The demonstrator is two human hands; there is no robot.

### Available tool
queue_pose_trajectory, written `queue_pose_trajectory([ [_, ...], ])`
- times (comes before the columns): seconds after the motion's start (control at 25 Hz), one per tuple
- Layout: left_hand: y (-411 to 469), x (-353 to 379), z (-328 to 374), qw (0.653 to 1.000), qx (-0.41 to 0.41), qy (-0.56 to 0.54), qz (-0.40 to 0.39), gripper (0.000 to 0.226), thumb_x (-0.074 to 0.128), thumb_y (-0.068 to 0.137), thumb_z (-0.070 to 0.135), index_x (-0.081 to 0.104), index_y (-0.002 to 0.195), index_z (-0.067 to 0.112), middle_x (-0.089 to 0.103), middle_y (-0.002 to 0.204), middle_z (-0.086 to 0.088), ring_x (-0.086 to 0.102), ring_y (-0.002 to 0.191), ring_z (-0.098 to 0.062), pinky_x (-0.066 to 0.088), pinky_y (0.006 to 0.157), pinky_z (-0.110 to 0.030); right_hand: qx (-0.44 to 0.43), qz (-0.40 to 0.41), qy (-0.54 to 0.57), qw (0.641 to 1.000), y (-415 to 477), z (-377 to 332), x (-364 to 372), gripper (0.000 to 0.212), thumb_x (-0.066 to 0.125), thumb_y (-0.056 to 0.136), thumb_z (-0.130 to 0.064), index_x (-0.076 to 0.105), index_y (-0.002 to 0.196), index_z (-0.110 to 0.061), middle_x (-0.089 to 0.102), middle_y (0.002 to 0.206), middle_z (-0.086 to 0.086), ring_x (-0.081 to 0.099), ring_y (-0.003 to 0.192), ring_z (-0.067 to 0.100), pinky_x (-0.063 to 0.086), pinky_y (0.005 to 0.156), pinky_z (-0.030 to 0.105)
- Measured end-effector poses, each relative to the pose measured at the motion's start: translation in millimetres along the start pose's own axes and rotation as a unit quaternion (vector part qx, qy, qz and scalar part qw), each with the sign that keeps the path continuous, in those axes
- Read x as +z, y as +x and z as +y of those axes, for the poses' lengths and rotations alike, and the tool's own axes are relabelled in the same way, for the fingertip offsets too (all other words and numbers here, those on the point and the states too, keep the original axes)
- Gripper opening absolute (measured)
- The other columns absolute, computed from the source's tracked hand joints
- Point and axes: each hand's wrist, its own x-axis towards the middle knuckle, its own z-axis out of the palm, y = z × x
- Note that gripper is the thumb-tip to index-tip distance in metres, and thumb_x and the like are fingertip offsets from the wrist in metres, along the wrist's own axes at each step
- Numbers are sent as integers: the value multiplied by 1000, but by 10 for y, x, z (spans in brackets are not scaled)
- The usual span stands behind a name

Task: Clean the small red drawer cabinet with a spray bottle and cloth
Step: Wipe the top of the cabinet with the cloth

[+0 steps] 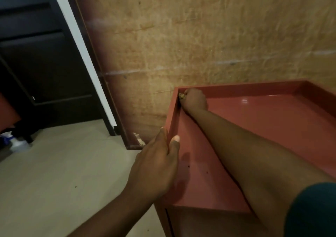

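The small red drawer cabinet (272,120) stands at the lower right against a tan wall, its top a shallow tray with raised rims. My left hand (156,162) grips the cabinet's left rim, thumb inside and fingers outside. My right hand (194,99) is pressed into the far left inner corner of the top, closed on a small yellowish cloth (181,96) that only just shows past my fingers. A spray bottle (15,142) stands on the floor at the far left, blurred.
A tan, scratched wall (200,36) rises behind the cabinet. A dark door frame with a white strip (85,55) runs down the left, dark furniture (45,64) beyond it. Pale floor (63,173) spreads to the left of the cabinet.
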Motion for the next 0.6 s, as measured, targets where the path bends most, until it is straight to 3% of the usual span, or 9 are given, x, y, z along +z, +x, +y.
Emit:
queue_pose_trajectory([
  [0.12,-33,-19,23,1000,4,-3,9,55,21,101,50,32,149,26,48,146,2,46,132,-18,33,93,-26,-40,-61,17,997,-132,45,-127,28,57,83,-38,71,78,-15,74,85,9,68,89,32,53,77,35],
  [0.2,-22,-13,10,1000,13,-13,15,54,21,101,49,35,148,25,53,142,0,49,128,-19,36,93,-29,-51,-80,34,995,-327,68,-230,27,54,82,-37,66,67,-17,64,61,-4,65,75,27,44,62,29],
  [0.32,-14,-7,-8,999,14,-31,18,52,21,101,49,46,139,25,60,131,-3,55,120,-25,43,94,-37,-66,-78,45,994,-765,103,-440,41,49,89,-40,54,54,-19,50,50,-9,54,58,17,32,55,27],
  [0.4,2,-4,-25,999,12,-31,18,51,21,101,49,51,133,24,62,128,-5,56,120,-28,43,98,-42,-87,-87,52,991,-1137,79,-546,47,46,93,-44,54,54,-19,53,51,-8,51,54,13,32,52,27],
  [0.52,12,-3,-10,999,13,-36,21,49,22,102,46,59,121,20,65,120,-6,57,115,-28,40,93,-39,-129,-82,45,987,-1760,75,-769,41,44,93,-45,61,69,-16,69,75,7,64,73,28,41,59,31],
  [0.6,13,-9,-13,999,6,-44,18,49,22,102,45,61,108,17,67,108,-8,61,105,-30,44,91,-42,-165,-76,38,983,-2196,52,-915,31,48,93,-37,63,80,-14,68,90,16,63,83,37,40,64,34],
])
